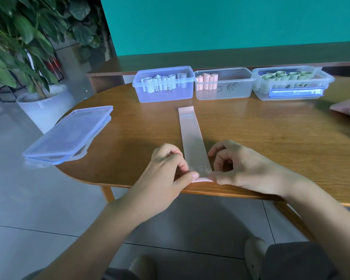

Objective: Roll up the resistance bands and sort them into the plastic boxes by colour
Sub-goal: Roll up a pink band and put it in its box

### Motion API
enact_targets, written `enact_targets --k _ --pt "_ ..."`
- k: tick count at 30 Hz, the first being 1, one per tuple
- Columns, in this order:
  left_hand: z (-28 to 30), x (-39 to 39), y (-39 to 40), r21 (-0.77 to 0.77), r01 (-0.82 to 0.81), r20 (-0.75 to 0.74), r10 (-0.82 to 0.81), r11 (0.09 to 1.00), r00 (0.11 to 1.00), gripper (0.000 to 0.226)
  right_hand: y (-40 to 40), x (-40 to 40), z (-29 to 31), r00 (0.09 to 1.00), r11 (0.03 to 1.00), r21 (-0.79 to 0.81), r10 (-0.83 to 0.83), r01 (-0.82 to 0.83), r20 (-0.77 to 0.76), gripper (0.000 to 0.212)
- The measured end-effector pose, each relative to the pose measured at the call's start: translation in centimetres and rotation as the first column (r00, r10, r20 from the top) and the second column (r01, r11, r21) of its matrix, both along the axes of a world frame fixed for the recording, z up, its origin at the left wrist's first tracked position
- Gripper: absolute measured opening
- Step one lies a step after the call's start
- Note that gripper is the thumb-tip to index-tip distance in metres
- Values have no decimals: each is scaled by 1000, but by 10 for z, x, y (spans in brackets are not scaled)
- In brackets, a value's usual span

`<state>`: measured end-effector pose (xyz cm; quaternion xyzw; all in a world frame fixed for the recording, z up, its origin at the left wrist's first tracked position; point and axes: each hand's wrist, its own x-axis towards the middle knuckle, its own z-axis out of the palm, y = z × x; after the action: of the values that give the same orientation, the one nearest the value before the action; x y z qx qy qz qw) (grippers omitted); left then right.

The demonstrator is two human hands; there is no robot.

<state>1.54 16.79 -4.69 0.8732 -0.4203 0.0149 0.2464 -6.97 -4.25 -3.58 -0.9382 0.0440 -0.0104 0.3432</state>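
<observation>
Both hands are pinching the near end of the pink band (pixel 192 138), which lies flat down the middle of the table (pixel 271 138). The left hand (pixel 166 170) has thumb and fingers curled on the left corner, and the right hand (pixel 236 166) does the same on the right one.

Main risk, I'd say: if one side gets ahead, the roll cones out, or it springs open once let go.

Count: three boxes, the blue-tinted box (pixel 164 85) with maybe six pale rolls (hard to tell), the middle box (pixel 223 83) with about four pink ones, and the right box (pixel 291 83) with greenish ones. The lids (pixel 69 134) are stacked on the left.
</observation>
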Motion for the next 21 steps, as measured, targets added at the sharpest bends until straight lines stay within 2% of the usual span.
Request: enact_targets --k 3,7,13,17,21 --pt "-1 -2 -2 -89 108 3 -108 990 994 2 -3 -2 1 997 997 44 65 -67 39 14" --pt "-8 2 -2 -115 250 54 -245 962 968 17 -4 -9 -2 981 980 89 170 -178 97 15" --pt "-8 1 2 -78 278 71 -273 957 959 16 -4 -13 -11 967 980 -36 198 -195 160 15" --pt "-7 1 2 -123 252 68 -246 960 967 11 -5 -13 -13 961 980 -37 200 -197 191 8" --pt "-5 5 1 -115 223 47 -219 968 975 17 -3 -9 -15 959 982 -31 189 -187 212 15"
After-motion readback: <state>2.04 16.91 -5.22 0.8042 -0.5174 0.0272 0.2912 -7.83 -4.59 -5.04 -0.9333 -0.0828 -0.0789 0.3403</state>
